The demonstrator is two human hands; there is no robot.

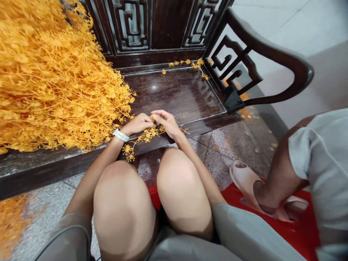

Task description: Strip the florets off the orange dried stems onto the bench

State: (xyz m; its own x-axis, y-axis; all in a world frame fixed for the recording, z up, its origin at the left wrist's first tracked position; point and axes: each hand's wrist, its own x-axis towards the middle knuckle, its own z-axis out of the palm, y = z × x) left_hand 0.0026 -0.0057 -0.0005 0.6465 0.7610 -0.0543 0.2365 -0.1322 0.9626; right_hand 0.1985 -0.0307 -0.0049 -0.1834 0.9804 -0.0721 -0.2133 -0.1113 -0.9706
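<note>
Both hands meet at the front edge of a dark carved wooden bench (174,96). My left hand (138,124), with a white watch strap on its wrist, is closed and pinches part of a yellow artificial flower sprig (149,135). Close against it, my right hand (166,122) has its thumb and fingers bent together on the same sprig. Thin stems and small spiky flower heads hang below the hands over the bench edge. The fingertips partly hide where the sprig is gripped. A large heap of the same yellow sprigs (59,87) lies left of my left hand.
Several loose flower heads (198,63) lie along the seat's back right corner. A curved armrest (272,43) closes the bench's right side. Another person's leg and pink slipper (248,181) are at right, by something red (296,235). Orange bits (13,221) litter the floor at lower left.
</note>
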